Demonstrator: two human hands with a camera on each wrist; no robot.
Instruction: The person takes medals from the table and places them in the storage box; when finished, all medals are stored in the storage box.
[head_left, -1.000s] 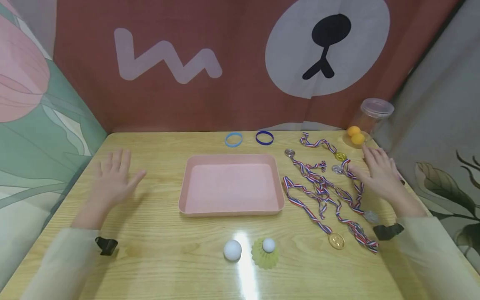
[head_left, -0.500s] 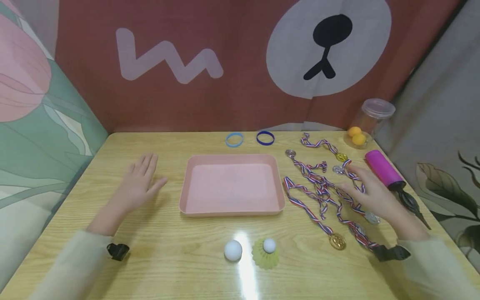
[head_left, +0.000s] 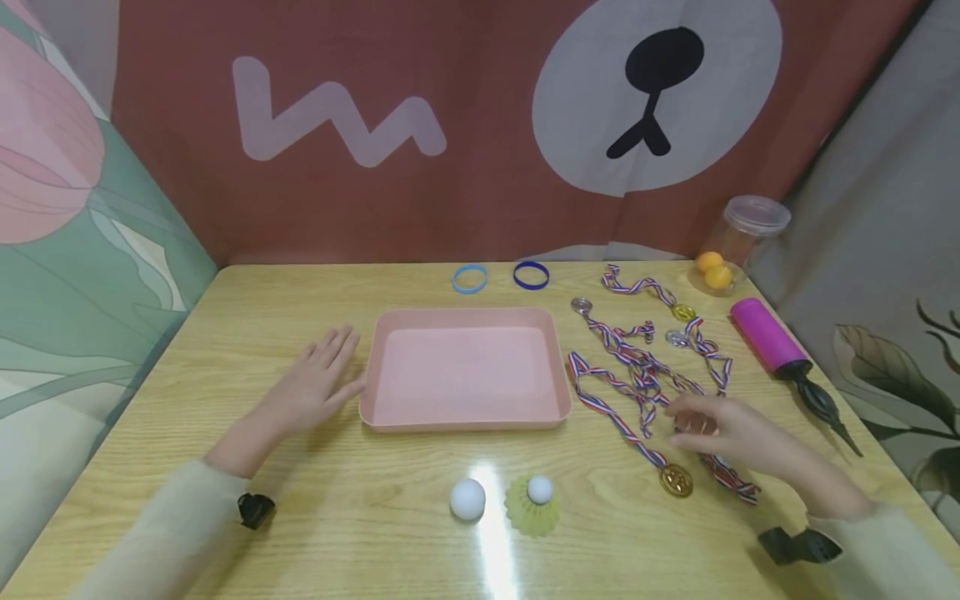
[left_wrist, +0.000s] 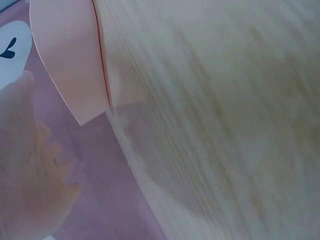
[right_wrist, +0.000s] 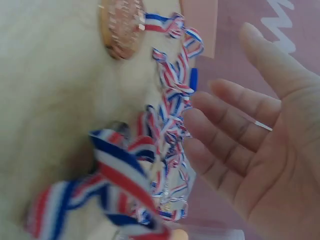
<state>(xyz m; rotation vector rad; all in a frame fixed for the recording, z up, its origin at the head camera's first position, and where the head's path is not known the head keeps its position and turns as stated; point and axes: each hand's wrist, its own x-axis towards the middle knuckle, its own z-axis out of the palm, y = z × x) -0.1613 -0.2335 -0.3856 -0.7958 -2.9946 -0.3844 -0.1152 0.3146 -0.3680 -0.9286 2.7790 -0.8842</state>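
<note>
My left hand (head_left: 315, 383) is just left of the pink tray (head_left: 465, 423), its fingers straight and nothing in them; the thumb tip comes close to the tray's left rim. In the left wrist view the hand (left_wrist: 30, 170) appears at the left edge near a corner of the tray (left_wrist: 70, 60). Above the tangle of striped ribbons (head_left: 637, 362) hovers my right hand (head_left: 738, 433), fingers loosely bent and holding nothing. A gold medal (head_left: 676, 481) lies below its fingertips. The right wrist view shows the palm (right_wrist: 265, 155) bare beside the ribbons (right_wrist: 172, 100). Part of the ribbons is hidden under the hand.
A magenta hand pump (head_left: 768, 337) lies at the right edge, before a clear jar (head_left: 750, 229) with orange balls. Two wristbands, light blue (head_left: 469, 279) and dark blue (head_left: 531, 276), lie behind the tray. A white ball (head_left: 468, 499) and a yellow-green fluted holder (head_left: 533, 521) with a smaller ball sit in front.
My left hand has moved right toward the tray. My right hand has come from beside the jar toward me and left, its fingers bending more, and the magenta pump has come into view.
</note>
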